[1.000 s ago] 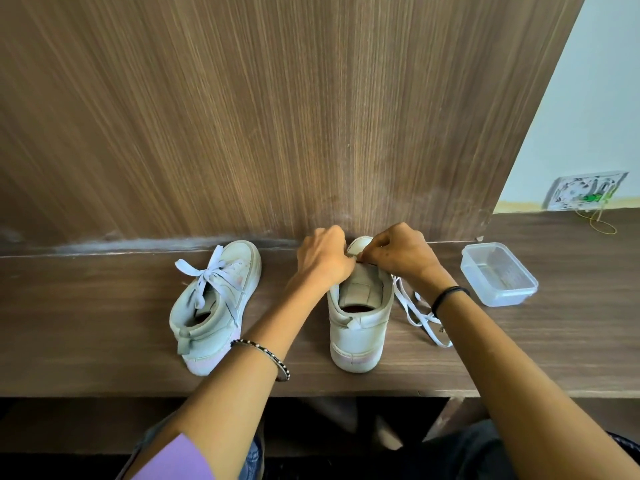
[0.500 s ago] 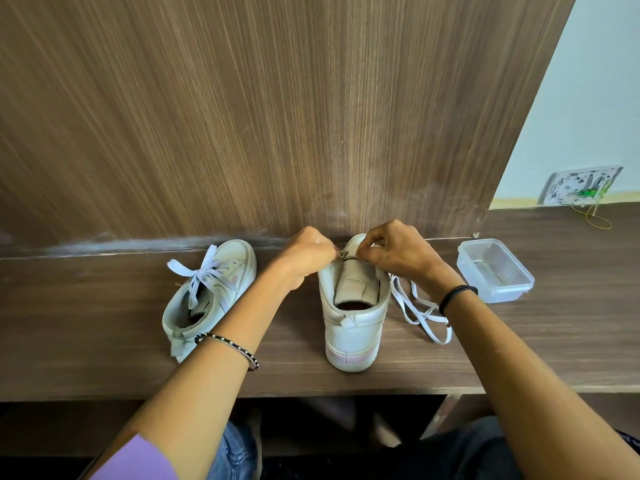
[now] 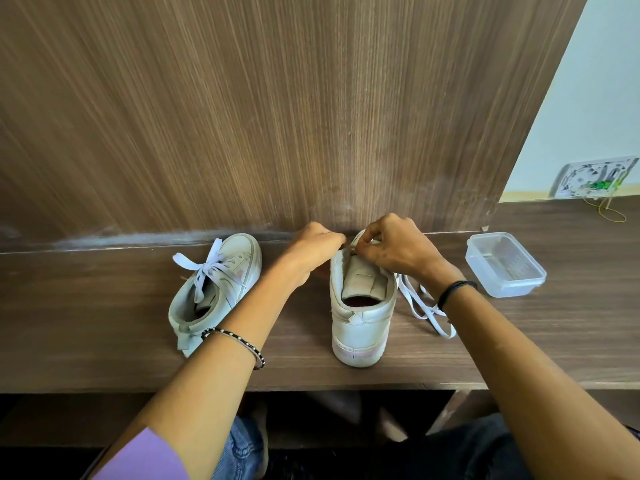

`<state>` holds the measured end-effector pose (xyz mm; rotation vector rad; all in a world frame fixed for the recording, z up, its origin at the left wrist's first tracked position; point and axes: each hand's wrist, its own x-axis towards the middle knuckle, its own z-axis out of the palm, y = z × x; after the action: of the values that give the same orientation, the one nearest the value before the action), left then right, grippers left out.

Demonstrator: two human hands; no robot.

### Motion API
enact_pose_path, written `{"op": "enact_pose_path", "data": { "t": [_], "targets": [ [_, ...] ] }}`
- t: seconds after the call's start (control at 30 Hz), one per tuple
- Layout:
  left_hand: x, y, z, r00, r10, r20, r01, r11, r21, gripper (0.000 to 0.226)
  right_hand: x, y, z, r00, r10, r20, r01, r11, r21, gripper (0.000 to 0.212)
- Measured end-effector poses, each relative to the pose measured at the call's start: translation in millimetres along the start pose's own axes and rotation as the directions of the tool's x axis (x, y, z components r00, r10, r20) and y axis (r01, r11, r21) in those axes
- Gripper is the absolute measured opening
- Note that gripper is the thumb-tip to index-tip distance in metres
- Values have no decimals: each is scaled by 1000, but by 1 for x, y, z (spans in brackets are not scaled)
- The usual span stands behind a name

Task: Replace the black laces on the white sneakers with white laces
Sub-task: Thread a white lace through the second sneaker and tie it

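Threading lace into 2nd sneaker, toe end.
Right hand [image 3: 398,249] grip pinched the flat white lace [image 3: 420,306] at the far eyelets of the unlaced white leather sneaker [image 3: 360,317], mid brown wooden surface [image 3: 86,306]; left hand [image 3: 317,244] grip curled there too, on what I couldn't tell. Risk: lace twists or skips an eyelet b/c fingers hid the holes; loose tail could snag under the wrist.

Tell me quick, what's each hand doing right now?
Left hand: curled at the front of the sneaker; what it holds cannot be told.
Right hand: closed, pinching the white lace.
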<state>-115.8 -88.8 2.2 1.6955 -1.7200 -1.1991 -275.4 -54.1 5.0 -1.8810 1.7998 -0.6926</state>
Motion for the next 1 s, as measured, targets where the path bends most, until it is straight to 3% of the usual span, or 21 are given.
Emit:
{"op": "enact_pose_path", "data": {
  "t": [0.2, 0.27, 0.43, 0.5, 0.57, 0.67, 0.7, 0.73, 0.77, 0.8, 0.87, 0.93, 1.0],
  "targets": [
    [-6, -2, 5, 998, -48, 28, 53, 972, -228, 7, 1, 0, 3, 1000, 21, -21, -21, 1000, 8, 8],
    [-5, -1, 7, 998, -58, 17, 60, 970, -235, 16, -1, -1, 2, 999, 27, -24, -27, 999, 23, 8],
    [0, 4, 8, 982, -64, -177, 34, 985, -168, 15, -6, 0, -5, 999, 49, 3, -49, 998, 36, 14],
    [-1, 6, 1, 976, -114, -184, 26, 906, -422, 20, -8, 2, -9, 997, 72, 12, -72, 996, 47, 5],
    [-2, 8, -10, 970, -161, -183, -2, 746, -666, 21, -9, 5, -11, 996, 84, 16, -85, 994, 73, 10],
    [3, 6, -26, 951, -177, -254, -90, 627, -774, 15, -10, 8, -12, 995, 94, 13, -95, 988, 123, 14],
    [6, 4, -29, 946, -141, -293, -121, 683, -721, 13, -10, 8, -12, 996, 93, 15, -94, 987, 131, 14],
    [7, 2, -32, 937, -60, -345, -159, 805, -572, 12, -10, 9, -12, 996, 87, 17, -88, 988, 129, 15],
    [7, -1, -34, 924, 64, -377, -194, 928, -318, 14, -9, 9, -11, 997, 81, 15, -82, 989, 126, 14],
    [6, -5, -35, 911, 198, -362, -223, 974, -27, 17, -9, 10, -11, 997, 75, 11, -76, 989, 125, 14],
    [2, -11, -35, 910, 362, -204, -282, 899, 336, 19, -9, 10, -11, 998, 68, 0, -68, 990, 126, 15],
    [-3, -15, -34, 910, 413, -45, -331, 786, 522, 20, -9, 11, -11, 998, 63, -2, -63, 990, 125, 16],
    [-7, -15, -34, 901, 435, 4, -307, 629, 715, 24, -9, 13, -12, 998, 57, -5, -56, 991, 120, 17]
  ]
}}
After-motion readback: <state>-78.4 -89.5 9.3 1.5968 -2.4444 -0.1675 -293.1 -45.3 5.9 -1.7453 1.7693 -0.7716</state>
